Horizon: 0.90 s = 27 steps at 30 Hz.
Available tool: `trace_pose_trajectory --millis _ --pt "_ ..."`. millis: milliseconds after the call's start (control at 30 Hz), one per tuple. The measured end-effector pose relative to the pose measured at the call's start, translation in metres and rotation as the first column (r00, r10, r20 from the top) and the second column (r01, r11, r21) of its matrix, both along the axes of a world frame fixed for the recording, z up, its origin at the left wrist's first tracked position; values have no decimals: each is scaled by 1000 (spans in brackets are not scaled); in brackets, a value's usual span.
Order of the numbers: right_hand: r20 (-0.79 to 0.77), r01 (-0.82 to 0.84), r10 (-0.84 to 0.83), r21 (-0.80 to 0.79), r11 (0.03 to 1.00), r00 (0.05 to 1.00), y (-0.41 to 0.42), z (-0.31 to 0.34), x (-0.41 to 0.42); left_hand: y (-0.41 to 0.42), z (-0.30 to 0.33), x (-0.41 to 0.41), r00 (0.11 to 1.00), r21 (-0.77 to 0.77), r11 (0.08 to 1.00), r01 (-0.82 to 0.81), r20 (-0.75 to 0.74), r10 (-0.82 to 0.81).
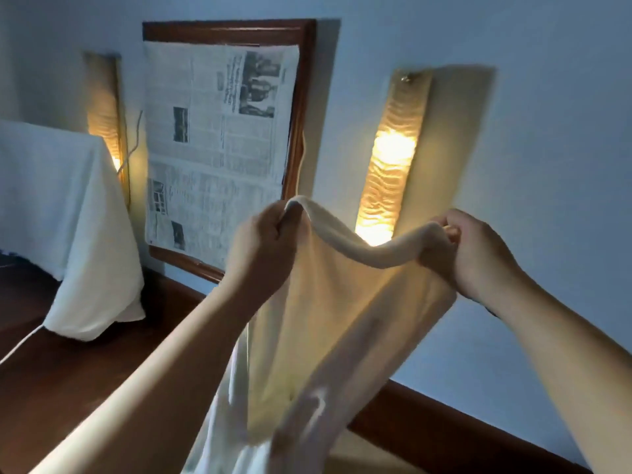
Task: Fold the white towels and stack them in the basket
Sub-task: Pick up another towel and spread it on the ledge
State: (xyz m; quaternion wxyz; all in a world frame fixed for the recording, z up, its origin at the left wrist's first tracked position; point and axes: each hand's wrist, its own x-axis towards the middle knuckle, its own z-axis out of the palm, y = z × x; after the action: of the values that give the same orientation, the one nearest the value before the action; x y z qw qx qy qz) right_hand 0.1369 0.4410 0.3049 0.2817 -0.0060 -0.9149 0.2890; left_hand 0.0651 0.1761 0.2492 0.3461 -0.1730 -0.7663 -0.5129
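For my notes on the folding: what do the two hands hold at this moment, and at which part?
Both hold one white cloth towel by its top edge: left hand at one end, right hand at the other.

You have just one view, from the camera on your head, wide-angle and tilted so the wall [513,35] leans across the picture. It faces forward at the wall more than down, with the framed newspaper [219,138] left of centre and a lit wall lamp [390,172] to the right. Your left hand [263,244] and right hand [475,254] sit close to the lens, forearms running in from the bottom edge
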Motion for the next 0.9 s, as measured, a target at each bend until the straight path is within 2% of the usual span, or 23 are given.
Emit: trace_pose_trajectory --millis 167,267,333,467,633,700,767,900 --pt "138 -31 8 166 986 990 50 44 76 78 89 52 970 -114 993 5 -242 -33" --pt "205 -182 180 -9 983 962 56 61 113 117 137 98 940 -173 985 -8 -338 -52" --pt "132 -211 225 -113 971 965 58 71 134 133 163 126 940 -212 977 -15 -335 -59" --pt "-85 -50 41 -106 993 995 77 96 174 135 189 147 918 -268 962 -54 -392 -57" --pt "-195 18 -42 -122 992 980 92 115 215 135 186 154 932 -337 941 -33 -350 -93" --pt "-186 51 -61 -60 997 981 96 124 224 128 180 149 940 -363 932 -24 -325 -103" --pt "-126 144 -135 66 987 983 103 132 233 116 171 142 947 -416 909 -13 -298 -123" --pt "22 285 -307 311 907 952 112 121 238 91 149 131 959 -485 874 13 -241 -149"
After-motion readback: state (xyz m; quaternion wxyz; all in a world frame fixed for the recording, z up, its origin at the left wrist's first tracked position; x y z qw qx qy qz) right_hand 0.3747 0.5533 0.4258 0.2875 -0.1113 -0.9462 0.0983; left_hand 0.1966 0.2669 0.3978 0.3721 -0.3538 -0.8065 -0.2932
